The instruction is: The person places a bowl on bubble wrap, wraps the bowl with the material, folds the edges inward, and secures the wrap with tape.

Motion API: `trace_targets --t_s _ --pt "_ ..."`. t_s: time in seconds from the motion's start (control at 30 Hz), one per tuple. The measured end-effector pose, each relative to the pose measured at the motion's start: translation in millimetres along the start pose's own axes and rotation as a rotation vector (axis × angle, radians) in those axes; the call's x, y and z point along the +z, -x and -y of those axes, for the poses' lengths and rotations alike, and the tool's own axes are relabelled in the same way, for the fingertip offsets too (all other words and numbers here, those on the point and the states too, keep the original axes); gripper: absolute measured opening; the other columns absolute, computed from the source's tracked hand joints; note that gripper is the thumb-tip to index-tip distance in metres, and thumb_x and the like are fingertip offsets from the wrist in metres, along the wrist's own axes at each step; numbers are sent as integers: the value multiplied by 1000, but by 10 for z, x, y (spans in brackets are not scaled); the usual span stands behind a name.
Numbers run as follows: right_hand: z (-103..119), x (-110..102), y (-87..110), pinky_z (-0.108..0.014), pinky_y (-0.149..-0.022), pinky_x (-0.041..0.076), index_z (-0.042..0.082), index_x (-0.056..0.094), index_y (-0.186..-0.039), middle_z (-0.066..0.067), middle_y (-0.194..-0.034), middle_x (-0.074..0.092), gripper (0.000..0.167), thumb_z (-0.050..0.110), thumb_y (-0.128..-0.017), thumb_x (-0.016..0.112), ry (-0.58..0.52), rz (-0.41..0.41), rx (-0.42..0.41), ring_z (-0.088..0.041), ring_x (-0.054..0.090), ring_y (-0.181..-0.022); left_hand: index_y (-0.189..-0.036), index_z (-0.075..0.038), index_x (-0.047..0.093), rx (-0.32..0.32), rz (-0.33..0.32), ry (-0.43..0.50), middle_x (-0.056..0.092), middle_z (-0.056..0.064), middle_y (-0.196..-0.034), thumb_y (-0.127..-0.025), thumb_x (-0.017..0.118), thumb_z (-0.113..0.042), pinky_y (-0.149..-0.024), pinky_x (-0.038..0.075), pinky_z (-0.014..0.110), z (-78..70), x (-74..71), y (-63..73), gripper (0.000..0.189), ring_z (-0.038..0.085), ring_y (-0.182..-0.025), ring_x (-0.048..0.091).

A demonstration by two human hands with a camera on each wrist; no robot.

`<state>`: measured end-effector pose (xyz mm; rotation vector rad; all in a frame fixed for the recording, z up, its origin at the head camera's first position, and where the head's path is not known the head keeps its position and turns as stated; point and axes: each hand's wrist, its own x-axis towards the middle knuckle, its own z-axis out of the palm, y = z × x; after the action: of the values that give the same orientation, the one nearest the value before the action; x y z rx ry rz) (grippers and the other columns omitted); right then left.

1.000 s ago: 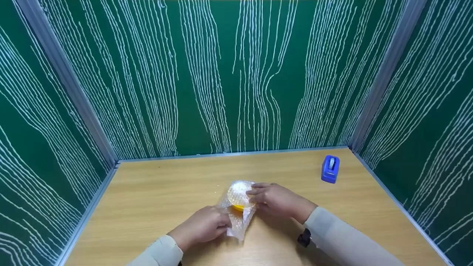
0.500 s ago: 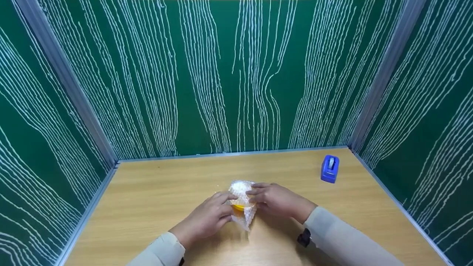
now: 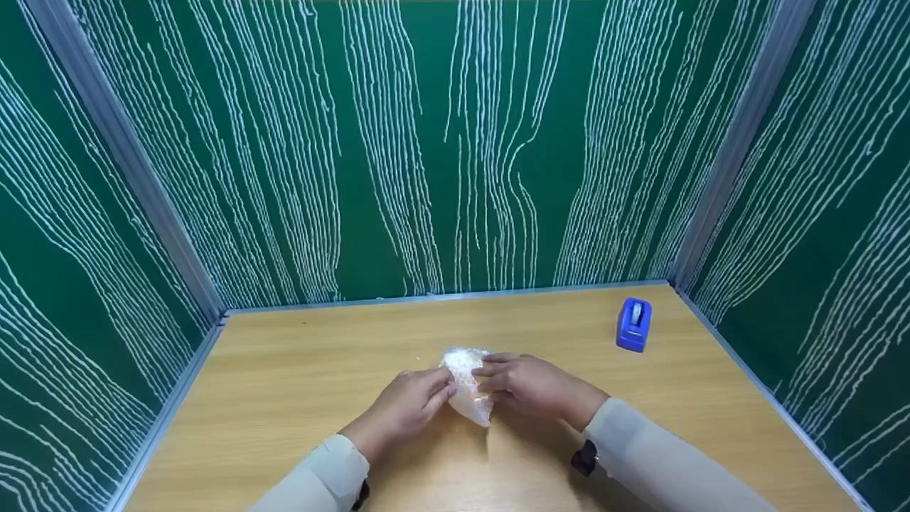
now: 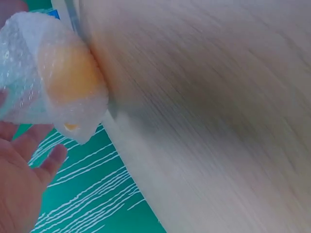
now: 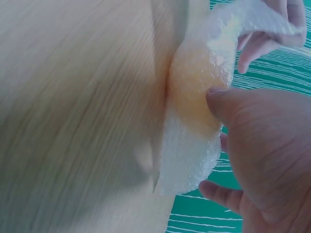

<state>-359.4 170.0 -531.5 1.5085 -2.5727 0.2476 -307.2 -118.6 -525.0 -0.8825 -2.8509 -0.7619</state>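
Note:
A sheet of bubble wrap (image 3: 466, 380) surrounds a rounded yellow object on the table. Through the layers the object (image 5: 192, 94) shows as a blurred orange-yellow shape; its kind cannot be made out. My left hand (image 3: 407, 402) pinches an edge of the wrap on the left side, and that raised flap stretches toward its fingers in the right wrist view. On the opposite side, my right hand (image 3: 533, 385) holds the bundle, with its thumb (image 5: 221, 99) against the wrap and its fingers over the far part. A pointed corner of wrap hangs toward the near side.
A blue tape dispenser (image 3: 633, 324) stands at the back right of the wooden table (image 3: 320, 370). Green panels (image 3: 384, 142) with wavy white lines enclose the back and both sides, joined by grey metal posts (image 3: 739, 135).
My left hand has moved up and right from the wrap's near end, bringing the near flap over the yellow object, now covered in the head view. The right hand has stayed in place.

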Motion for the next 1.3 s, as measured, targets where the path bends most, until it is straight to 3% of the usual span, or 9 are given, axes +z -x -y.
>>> trace_targets --t_s 0.03,0.23,0.47,0.67,0.87,1.07,1.3 --pt "-2 -1 -2 -55 -120 58 13 85 -132 -7 -151 76 28 9 -104 82 0 1 -2 -39 69 -147 -119 -22 69 -14 -20 4 80 -4 -111 -120 55 -39 -109 59 53 -8 0 -21 22 16 -106 74" --pt "2 -16 -19 -54 -121 57 15 84 -134 -5 -153 75 28 12 -107 79 -6 26 12 -37 68 -148 -115 -21 74 -78 -107 -1 84 -1 -118 -118 61 -42 -106 56 51 -32 9 -138 25 20 -105 75" --pt "3 -18 -24 -53 -124 55 15 83 -137 -3 -155 73 29 14 -109 78 -13 48 32 -36 66 -150 -115 -21 80 -156 -119 50 84 0 -121 -114 69 -39 -114 61 52 -22 17 -204 21 22 -109 74" --pt "0 -8 -27 -53 -123 56 17 83 -138 -2 -155 73 32 11 -108 79 -8 43 35 -36 67 -150 -113 -22 84 -209 -125 130 84 -4 -117 -112 73 -36 -109 66 45 3 24 -246 18 17 -104 74" --pt "-5 13 -37 -53 -122 56 16 83 -138 -4 -152 75 31 9 -108 77 -1 26 15 -35 68 -149 -109 -23 86 -237 -145 119 86 -4 -113 -111 76 -35 -105 66 46 18 35 -303 16 18 -102 76" --pt "-1 9 -33 -51 -124 55 14 83 -137 -4 -155 72 29 8 -109 75 16 30 23 -33 67 -150 -107 -23 86 -305 -171 130 85 -4 -112 -108 80 -36 -106 66 46 39 54 -377 14 17 -102 75" --pt "12 16 -26 -53 -126 53 13 84 -135 -2 -158 70 27 9 -110 74 26 19 45 -32 64 -154 -105 -21 85 -340 -205 128 84 -4 -105 -106 83 -35 -98 66 44 63 106 -446 14 16 -94 71"
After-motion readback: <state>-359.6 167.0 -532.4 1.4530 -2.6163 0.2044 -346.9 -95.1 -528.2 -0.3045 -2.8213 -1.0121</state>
